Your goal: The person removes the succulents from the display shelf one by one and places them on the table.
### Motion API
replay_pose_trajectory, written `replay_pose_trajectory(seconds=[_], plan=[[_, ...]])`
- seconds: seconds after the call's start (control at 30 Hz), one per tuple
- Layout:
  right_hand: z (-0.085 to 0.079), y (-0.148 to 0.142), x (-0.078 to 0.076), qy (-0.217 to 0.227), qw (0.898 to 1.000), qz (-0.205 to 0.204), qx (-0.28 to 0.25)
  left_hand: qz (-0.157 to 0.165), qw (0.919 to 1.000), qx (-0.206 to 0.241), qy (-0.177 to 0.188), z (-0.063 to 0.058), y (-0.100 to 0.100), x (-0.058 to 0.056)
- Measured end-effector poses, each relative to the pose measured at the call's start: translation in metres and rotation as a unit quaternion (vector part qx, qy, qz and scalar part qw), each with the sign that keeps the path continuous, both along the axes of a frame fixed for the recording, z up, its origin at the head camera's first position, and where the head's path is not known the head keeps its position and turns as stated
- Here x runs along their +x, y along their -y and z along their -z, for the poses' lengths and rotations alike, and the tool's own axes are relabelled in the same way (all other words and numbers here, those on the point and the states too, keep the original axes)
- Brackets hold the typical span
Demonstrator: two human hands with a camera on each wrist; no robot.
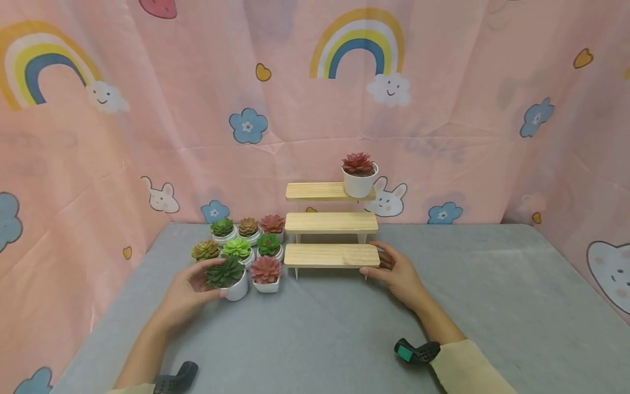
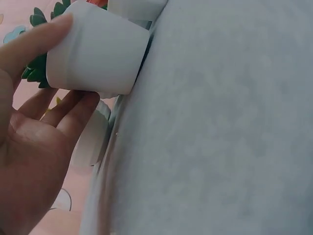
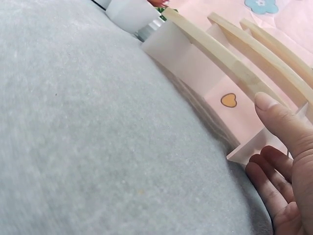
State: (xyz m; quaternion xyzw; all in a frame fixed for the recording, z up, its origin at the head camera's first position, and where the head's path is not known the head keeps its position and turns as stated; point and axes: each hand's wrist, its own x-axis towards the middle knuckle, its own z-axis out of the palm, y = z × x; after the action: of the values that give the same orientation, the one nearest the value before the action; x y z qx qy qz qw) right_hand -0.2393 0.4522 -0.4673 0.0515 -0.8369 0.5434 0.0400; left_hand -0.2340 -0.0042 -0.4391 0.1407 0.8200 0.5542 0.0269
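Note:
My left hand point(image 1: 187, 290) grips a white round pot point(image 2: 100, 51) with a dark green succulent point(image 1: 226, 272), thumb on one side and fingers on the other. In the left wrist view the pot is close to the grey cloth; whether it touches is unclear. At the right end of a three-step wooden display stand point(image 1: 332, 255), my right hand point(image 1: 401, 276) holds the lowest step. Its thumb lies on the board's front edge, and its fingers curl by the clear side support point(image 3: 254, 147). On the top step, at its right end, stands a white pot point(image 1: 359, 184) with a red succulent point(image 1: 358, 163).
Several potted succulents crowd left of the stand, among them a pink one point(image 1: 266, 269) in a square pot, a bright green one point(image 1: 237, 247) and a brownish one point(image 1: 248, 226). Grey cloth point(image 1: 315, 339) covers the table. A pink printed curtain point(image 1: 295, 164) hangs behind.

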Motion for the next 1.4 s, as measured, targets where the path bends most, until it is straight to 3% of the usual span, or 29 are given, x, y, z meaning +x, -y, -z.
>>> replay_pose_trajectory(seconds=[0.17, 0.37, 0.5, 0.63, 0.83, 1.1, 1.23, 1.4], plan=[[0.0, 0.0, 0.0, 0.005, 1.0, 0.001, 0.002, 0.001, 0.9995, -0.029, -0.015, -0.007, 0.0, 0.003], [0.0, 0.0, -0.001, 0.01, 1.0, 0.001, 0.004, 0.013, 0.9978, -0.04, -0.051, -0.024, 0.002, 0.002], [-0.001, 0.0, -0.002, 0.008, 1.0, 0.003, 0.005, 0.015, 0.9946, -0.046, -0.092, -0.046, 0.0, -0.004], [-0.002, -0.001, -0.003, 0.008, 1.0, 0.001, 0.005, 0.019, 0.9916, -0.072, -0.106, -0.075, -0.011, -0.013], [-0.002, -0.003, -0.002, 0.009, 1.0, 0.004, 0.008, 0.06, 0.9884, -0.105, -0.092, -0.116, -0.047, -0.031], [-0.004, -0.003, -0.002, 0.007, 1.0, 0.0, -0.002, 0.115, 0.9887, -0.063, -0.072, -0.157, -0.115, -0.047], [-0.003, -0.002, -0.002, 0.009, 1.0, 0.005, 0.0, 0.13, 0.9874, -0.059, -0.068, -0.169, -0.147, -0.053], [-0.001, 0.0, -0.002, 0.013, 1.0, 0.004, 0.001, 0.114, 0.9885, -0.061, -0.078, -0.175, -0.18, -0.067]])
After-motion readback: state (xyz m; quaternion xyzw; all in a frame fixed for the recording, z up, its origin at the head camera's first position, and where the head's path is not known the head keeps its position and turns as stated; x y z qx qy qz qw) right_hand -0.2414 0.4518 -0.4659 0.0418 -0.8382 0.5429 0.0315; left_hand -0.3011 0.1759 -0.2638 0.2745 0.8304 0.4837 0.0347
